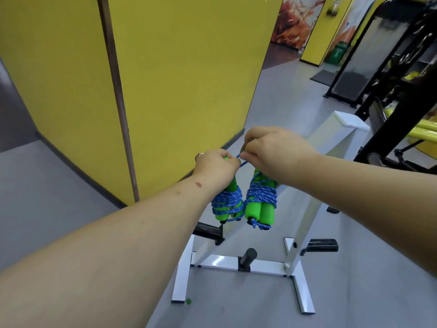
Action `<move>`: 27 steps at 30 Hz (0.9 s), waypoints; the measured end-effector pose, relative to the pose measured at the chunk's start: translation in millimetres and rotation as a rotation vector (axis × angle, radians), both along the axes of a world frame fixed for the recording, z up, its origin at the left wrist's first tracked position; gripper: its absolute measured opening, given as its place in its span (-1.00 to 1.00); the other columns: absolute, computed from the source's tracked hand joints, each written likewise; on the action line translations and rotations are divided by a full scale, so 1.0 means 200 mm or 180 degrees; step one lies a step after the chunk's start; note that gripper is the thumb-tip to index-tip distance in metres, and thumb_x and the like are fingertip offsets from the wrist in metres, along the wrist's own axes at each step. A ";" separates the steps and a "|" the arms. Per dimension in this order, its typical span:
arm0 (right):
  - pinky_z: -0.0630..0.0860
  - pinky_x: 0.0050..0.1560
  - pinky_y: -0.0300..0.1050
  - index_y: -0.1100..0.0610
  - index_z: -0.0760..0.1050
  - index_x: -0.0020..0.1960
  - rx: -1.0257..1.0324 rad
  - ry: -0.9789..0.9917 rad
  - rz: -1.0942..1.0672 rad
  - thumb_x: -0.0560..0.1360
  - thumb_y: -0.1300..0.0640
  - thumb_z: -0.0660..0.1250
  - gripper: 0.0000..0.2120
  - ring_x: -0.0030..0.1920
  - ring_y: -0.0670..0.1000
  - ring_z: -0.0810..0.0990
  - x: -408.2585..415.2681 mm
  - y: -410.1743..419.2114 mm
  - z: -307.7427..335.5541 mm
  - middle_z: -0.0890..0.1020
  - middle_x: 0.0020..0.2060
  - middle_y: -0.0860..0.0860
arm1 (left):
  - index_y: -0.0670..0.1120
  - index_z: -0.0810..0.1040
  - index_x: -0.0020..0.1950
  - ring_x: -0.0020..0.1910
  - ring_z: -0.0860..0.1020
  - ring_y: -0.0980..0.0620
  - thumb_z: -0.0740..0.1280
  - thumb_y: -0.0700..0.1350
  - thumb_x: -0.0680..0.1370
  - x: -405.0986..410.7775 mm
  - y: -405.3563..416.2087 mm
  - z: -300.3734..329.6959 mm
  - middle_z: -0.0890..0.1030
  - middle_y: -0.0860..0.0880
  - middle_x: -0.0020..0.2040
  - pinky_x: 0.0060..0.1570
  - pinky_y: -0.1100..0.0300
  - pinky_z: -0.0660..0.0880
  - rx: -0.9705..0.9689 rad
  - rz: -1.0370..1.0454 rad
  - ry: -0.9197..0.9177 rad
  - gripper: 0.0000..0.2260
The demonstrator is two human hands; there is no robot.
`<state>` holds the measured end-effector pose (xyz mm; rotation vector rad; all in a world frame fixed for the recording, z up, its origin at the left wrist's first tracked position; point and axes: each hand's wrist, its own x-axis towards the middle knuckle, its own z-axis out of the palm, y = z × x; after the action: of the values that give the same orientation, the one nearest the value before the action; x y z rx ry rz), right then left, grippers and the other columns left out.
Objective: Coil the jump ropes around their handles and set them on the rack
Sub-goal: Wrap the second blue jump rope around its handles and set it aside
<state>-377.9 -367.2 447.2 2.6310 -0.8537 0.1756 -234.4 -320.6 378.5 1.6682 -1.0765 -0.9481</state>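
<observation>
The left hand [216, 166] holds one bundle [228, 204] by its green handles. The right hand [272, 152] pinches a bit of blue rope [242, 162] between both grips. A second bundle [260, 202] hangs below the right grip. Both look wound tight. I think they go on the white rack [307, 209] behind next.

Open grey floor [59, 209] lies to the left — the yellow wall [177, 79] blocks ahead, the white rack [295, 209] and black gym machine [390, 79] crowd the right.
</observation>
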 end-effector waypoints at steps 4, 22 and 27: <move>0.34 -0.25 -0.11 0.13 0.65 -0.13 0.0199 -0.0286 -0.0454 0.59 -0.01 0.24 -0.70 -0.13 0.10 0.56 0.03 -0.02 0.02 0.56 -0.01 -0.01 | 0.05 0.49 -0.30 -0.14 0.49 -0.23 0.30 -0.03 0.52 -0.02 -0.04 0.00 0.58 -0.30 0.08 -0.38 0.11 0.18 -0.0143 0.0171 -0.0017 -0.82; 0.49 -0.15 -0.25 0.01 0.65 0.04 0.1916 -0.1688 -0.0954 0.53 0.18 0.33 -0.83 -0.15 -0.06 0.57 0.04 -0.09 0.02 0.64 -0.20 -0.10 | 0.03 0.62 -0.24 -0.15 0.56 -0.14 0.40 -0.15 0.35 0.02 -0.23 0.04 0.62 -0.08 -0.19 -0.14 0.03 0.48 -0.0069 0.0215 0.0841 -0.92; 0.51 -0.22 -0.44 0.00 0.68 0.06 0.2252 -0.1948 -0.1209 0.52 0.22 0.15 -0.66 -0.28 -0.30 0.62 0.08 -0.06 -0.02 0.67 -0.24 -0.10 | 0.00 0.66 -0.20 -0.12 0.63 -0.16 0.43 -0.24 0.42 0.01 -0.25 0.03 0.69 -0.09 -0.17 -0.12 0.01 0.56 -0.0137 0.0290 0.0974 -0.87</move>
<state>-362.2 -380.0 443.9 2.9915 -1.8928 0.7130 -232.4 -370.7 385.0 1.4666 -0.8036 -1.0721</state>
